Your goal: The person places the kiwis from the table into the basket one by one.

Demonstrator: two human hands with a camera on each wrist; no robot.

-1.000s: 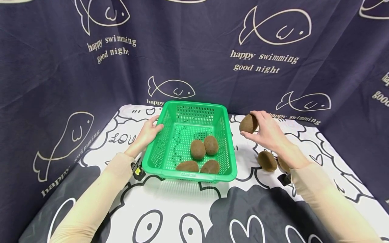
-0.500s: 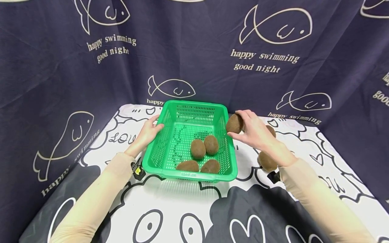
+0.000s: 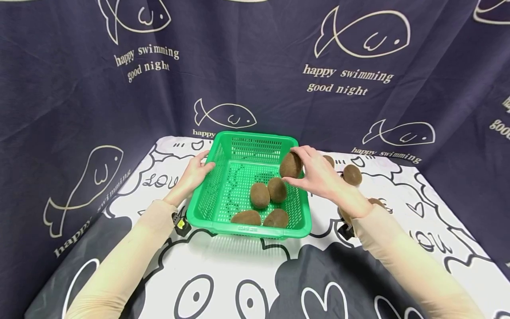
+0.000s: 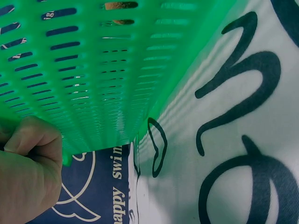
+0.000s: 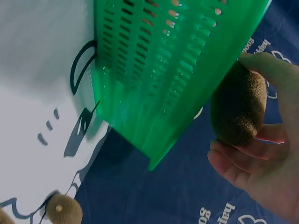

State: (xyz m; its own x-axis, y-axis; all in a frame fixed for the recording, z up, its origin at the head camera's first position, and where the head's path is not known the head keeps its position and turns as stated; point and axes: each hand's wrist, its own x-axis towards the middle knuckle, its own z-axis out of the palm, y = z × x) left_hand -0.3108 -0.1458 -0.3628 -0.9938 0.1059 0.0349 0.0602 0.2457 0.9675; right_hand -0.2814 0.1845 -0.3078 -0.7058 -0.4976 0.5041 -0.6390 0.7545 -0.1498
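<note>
A green plastic basket with slotted walls stands on the table, several brown fuzzy kiwis inside toward its near right part, one of them a kiwi near the middle. My left hand grips the basket's left rim; in the left wrist view its curled fingers show at the rim. With my right hand I hold a kiwi between thumb and fingers, over the basket's right rim. In the right wrist view this kiwi appears beside the top edge of the basket's wall.
Right of the basket, more kiwis lie on the patterned tablecloth, among them one kiwi behind my right forearm and another partly hidden by it. A dark blue curtain with fish drawings hangs behind the table.
My right hand has moved left with the kiwi, from beside the basket to over its right rim. Kiwis behind the right arm have come into view. The left hand stays put.
</note>
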